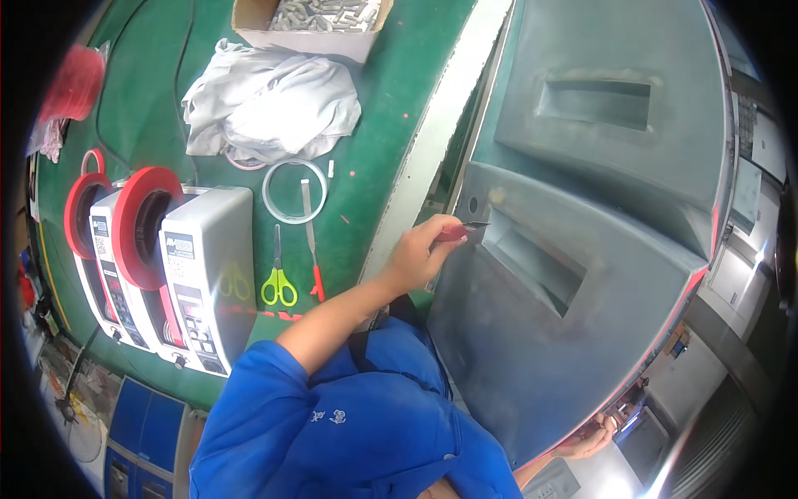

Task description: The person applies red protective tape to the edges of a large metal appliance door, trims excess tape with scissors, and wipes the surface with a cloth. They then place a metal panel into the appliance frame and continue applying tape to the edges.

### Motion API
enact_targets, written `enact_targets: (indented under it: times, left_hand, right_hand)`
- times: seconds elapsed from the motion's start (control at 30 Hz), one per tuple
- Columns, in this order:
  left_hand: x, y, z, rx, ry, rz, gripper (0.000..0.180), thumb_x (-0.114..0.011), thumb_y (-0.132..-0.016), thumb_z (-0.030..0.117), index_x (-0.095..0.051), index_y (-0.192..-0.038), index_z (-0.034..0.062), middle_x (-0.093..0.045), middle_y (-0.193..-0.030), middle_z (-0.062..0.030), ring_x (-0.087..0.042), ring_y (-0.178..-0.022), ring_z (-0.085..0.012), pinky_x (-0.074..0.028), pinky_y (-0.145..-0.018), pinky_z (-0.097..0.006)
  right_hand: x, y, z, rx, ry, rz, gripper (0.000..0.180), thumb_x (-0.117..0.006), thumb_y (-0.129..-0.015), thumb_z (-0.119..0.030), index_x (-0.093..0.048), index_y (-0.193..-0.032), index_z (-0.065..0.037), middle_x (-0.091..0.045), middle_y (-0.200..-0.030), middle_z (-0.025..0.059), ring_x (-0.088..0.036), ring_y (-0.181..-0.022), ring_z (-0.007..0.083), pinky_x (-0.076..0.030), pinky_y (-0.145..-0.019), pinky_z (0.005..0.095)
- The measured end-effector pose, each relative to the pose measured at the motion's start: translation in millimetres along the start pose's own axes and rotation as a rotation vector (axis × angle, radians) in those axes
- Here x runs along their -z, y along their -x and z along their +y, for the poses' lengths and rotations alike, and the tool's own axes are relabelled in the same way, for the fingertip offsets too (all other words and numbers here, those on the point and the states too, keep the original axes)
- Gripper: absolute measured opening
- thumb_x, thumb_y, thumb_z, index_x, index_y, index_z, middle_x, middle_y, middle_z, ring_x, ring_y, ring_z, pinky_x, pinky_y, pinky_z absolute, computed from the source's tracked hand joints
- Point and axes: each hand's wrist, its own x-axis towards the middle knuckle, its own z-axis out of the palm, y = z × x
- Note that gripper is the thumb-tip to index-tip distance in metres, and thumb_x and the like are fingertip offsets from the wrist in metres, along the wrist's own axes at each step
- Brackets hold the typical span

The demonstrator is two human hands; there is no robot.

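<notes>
Left hand (420,254) raised, forearm running up from the blue sleeve (274,391), fingers pinched around a small red-handled blade (462,230); blade tip touches the upper edge of the large grey moulded panel (582,249), beside a rectangular recess. Right hand (588,439) low at the panel's bottom edge, fingers curled against the rim; whether they clamp it cannot be told. On the green counter (391,100): two white tape dispensers (195,274) with red rolls, one pair of green-handled scissors (278,279), one red-handled tool (312,249), one clear tape ring (294,191), one heap of white cloth (270,104), one cardboard box (312,25).
</notes>
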Motion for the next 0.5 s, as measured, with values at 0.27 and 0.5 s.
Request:
enact_targets:
  times: [0.27,0.5]
  left_hand:
    - [-21,-11,70,0.131,0.319,-0.230,0.012,-0.054,-0.085,0.008,-0.044,-0.092,0.0048,-0.055,-0.097,-0.0082,-0.053,-0.102,-0.0205,-0.041,-0.087,-0.034]
    - [-41,-18,147,0.403,1.012,-0.229,0.020,-0.052,-0.088,0.017,-0.044,-0.098,0.0024,-0.050,-0.098,-0.0122,-0.048,-0.107,-0.0256,-0.039,-0.091,-0.040]
  right_hand:
    - [6,0,4,-0.070,-0.002,0.086,0.025,-0.038,-0.086,-0.015,-0.052,-0.093,0.005,-0.052,-0.080,0.0090,-0.048,-0.075,0.0165,-0.037,-0.067,0.0283]
    - [12,0,17,-0.041,-0.087,0.122,0.023,-0.038,-0.086,-0.013,-0.051,-0.093,0.005,-0.051,-0.080,0.0106,-0.048,-0.074,0.0173,-0.037,-0.067,0.0289]
